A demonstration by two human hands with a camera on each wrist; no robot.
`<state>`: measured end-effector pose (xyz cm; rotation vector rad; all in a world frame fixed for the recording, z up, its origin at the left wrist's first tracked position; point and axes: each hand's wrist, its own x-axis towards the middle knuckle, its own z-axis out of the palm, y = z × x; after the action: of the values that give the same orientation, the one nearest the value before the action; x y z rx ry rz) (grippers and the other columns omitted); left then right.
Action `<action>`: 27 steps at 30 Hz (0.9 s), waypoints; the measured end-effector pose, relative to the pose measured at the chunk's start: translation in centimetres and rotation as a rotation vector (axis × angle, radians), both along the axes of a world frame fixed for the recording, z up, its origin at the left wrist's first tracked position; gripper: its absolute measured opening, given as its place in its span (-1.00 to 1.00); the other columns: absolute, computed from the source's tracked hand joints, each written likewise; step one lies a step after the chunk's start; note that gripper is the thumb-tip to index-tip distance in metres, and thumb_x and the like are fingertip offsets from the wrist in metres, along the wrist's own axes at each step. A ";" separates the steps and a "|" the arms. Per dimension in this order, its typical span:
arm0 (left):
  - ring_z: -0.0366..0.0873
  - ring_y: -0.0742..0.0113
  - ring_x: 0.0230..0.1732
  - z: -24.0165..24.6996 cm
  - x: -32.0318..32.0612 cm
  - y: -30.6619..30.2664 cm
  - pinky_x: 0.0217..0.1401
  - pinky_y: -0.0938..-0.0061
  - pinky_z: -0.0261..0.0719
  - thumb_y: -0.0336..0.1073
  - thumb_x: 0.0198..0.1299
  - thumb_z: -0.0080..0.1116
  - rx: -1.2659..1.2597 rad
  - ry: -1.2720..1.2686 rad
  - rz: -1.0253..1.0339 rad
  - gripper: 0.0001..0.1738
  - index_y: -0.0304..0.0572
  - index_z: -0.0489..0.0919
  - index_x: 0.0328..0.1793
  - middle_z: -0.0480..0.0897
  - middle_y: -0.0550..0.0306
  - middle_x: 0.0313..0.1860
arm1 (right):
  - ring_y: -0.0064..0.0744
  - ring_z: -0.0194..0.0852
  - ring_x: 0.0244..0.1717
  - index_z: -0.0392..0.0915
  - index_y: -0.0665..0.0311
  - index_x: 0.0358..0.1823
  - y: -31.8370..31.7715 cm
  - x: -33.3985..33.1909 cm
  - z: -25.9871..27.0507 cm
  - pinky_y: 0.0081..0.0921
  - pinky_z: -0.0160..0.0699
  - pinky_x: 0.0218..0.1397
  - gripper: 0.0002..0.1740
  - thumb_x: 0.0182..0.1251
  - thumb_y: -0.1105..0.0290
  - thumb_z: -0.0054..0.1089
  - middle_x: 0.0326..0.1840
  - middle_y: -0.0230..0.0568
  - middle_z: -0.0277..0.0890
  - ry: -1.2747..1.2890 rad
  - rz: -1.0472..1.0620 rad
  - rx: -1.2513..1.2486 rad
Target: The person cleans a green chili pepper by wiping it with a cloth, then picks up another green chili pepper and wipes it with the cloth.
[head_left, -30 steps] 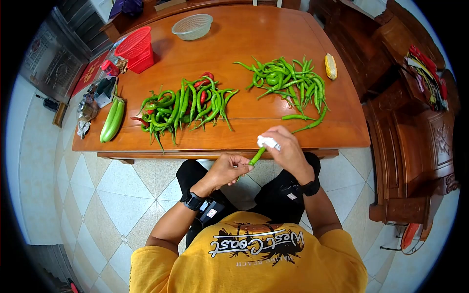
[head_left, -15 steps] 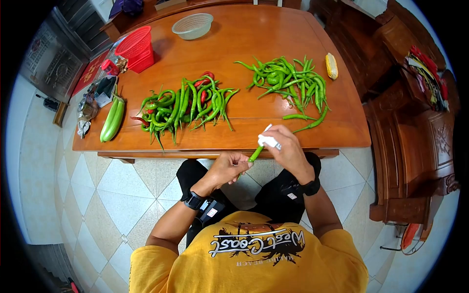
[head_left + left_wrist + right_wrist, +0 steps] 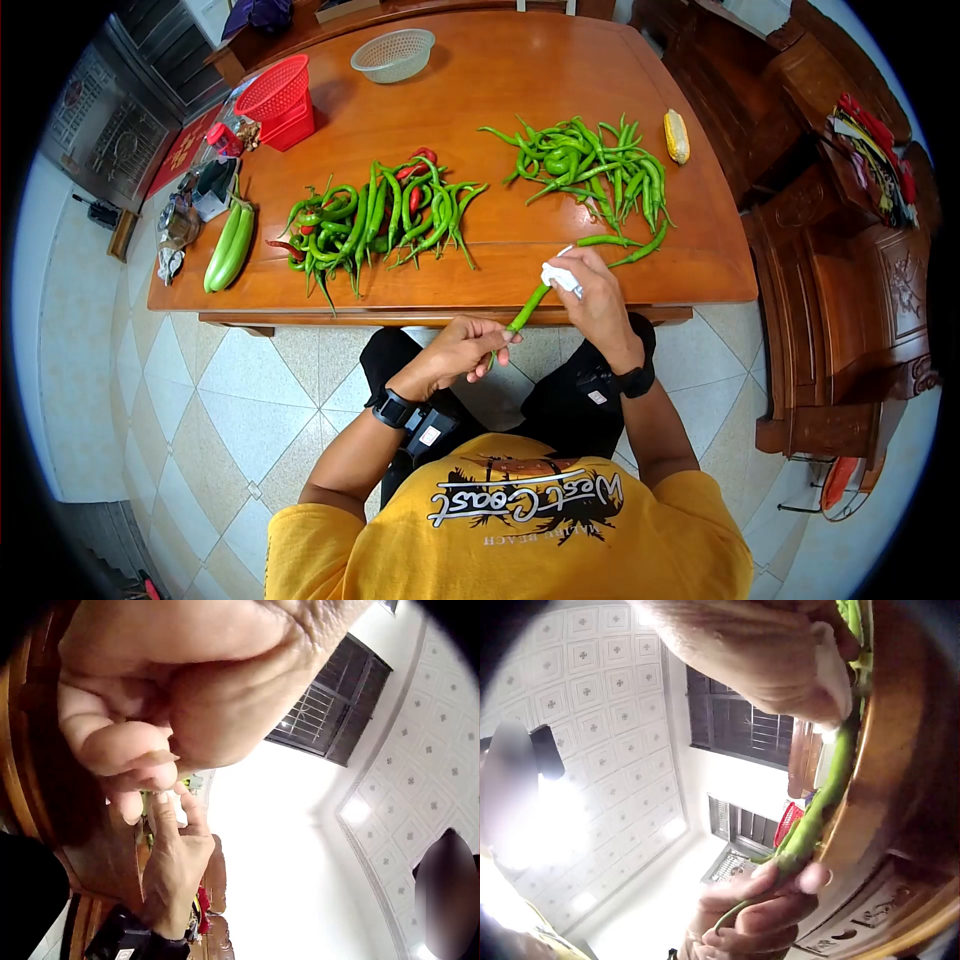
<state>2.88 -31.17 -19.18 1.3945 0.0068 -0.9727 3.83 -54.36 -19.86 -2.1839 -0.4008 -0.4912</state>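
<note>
My left hand (image 3: 462,350) pinches a long green chili pepper (image 3: 527,308) at its stem end, over the table's near edge. The thin stem curves across the fingers in the right wrist view. My right hand (image 3: 594,302) holds a white tissue (image 3: 562,277) wrapped about the pepper's far part, so the tip is hidden. Between the hands the pepper (image 3: 823,806) shows bare and slants up to the right. In the left wrist view the left hand (image 3: 150,697) covers most of the pepper.
A heap of green and red peppers (image 3: 375,215) lies left of centre, and a green heap (image 3: 590,165) to the right. An eggplant (image 3: 231,246), red baskets (image 3: 285,105), a pale colander (image 3: 393,56) and a corn cob (image 3: 677,137) stand around them on the wooden table (image 3: 480,90).
My right hand and the tissue have slid up and right along the pepper, away from my left hand. More of its green length shows. The left hand has hardly moved, its fingers slightly looser.
</note>
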 end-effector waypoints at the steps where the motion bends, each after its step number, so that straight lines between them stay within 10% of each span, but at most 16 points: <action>1: 0.37 0.67 -0.68 0.0 0.0 0.0 -0.70 0.73 0.30 -0.18 0.40 0.18 -0.004 0.007 0.007 -0.74 -0.26 0.66 -0.14 0.57 0.31 -0.52 | -0.02 0.57 -0.03 0.61 0.38 -0.04 0.3 -0.2 0.1 -0.33 0.55 0.04 -0.68 0.13 0.64 0.32 -0.06 -0.01 0.53 0.009 0.054 0.015; 5: 0.39 0.67 -0.67 -0.2 0.2 0.0 -0.69 0.72 0.32 -0.22 0.38 0.20 0.050 -0.061 -0.027 -0.78 -0.24 0.63 -0.23 0.56 0.32 -0.53 | -0.05 0.57 -0.02 0.63 0.35 -0.05 3.0 -2.6 1.3 -0.31 0.55 0.04 -0.70 0.14 0.60 0.33 -0.06 -0.03 0.53 0.146 0.342 0.069; 13: 0.36 0.65 -0.72 -0.1 -0.2 0.1 -0.71 0.72 0.29 -0.24 0.33 0.28 0.049 -0.102 0.053 -0.76 -0.26 0.58 -0.28 0.50 0.32 -0.63 | -0.05 0.60 -0.10 0.64 0.39 -0.10 0.3 -0.1 0.5 -0.33 0.57 -0.03 -0.76 0.17 0.57 0.32 -0.11 -0.03 0.56 0.014 -0.030 -0.039; 20: 0.43 0.66 -0.67 -1.1 0.1 -0.3 -0.70 0.73 0.38 -0.31 0.25 0.34 0.032 -0.111 0.053 -0.81 -0.28 0.60 -0.18 0.55 0.33 -0.55 | -0.03 0.55 0.01 0.62 0.36 -0.06 2.7 -2.0 1.3 -0.32 0.54 0.06 -0.72 0.16 0.60 0.31 -0.05 -0.03 0.52 0.086 0.287 0.078; 27: 0.39 0.67 -0.72 -0.1 -0.1 -0.4 -0.70 0.74 0.37 -0.34 0.24 0.36 0.083 -0.104 0.079 -0.81 -0.23 0.57 -0.15 0.50 0.36 -0.62 | -0.04 0.59 -0.07 0.62 0.42 -0.10 0.4 -0.4 0.5 -0.32 0.57 -0.01 -0.74 0.14 0.63 0.31 -0.11 -0.02 0.55 0.040 -0.002 0.001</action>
<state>2.73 -31.52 -19.25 1.5083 0.0253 -0.8415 3.41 -53.99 -19.38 -2.1902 -0.3762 -0.4479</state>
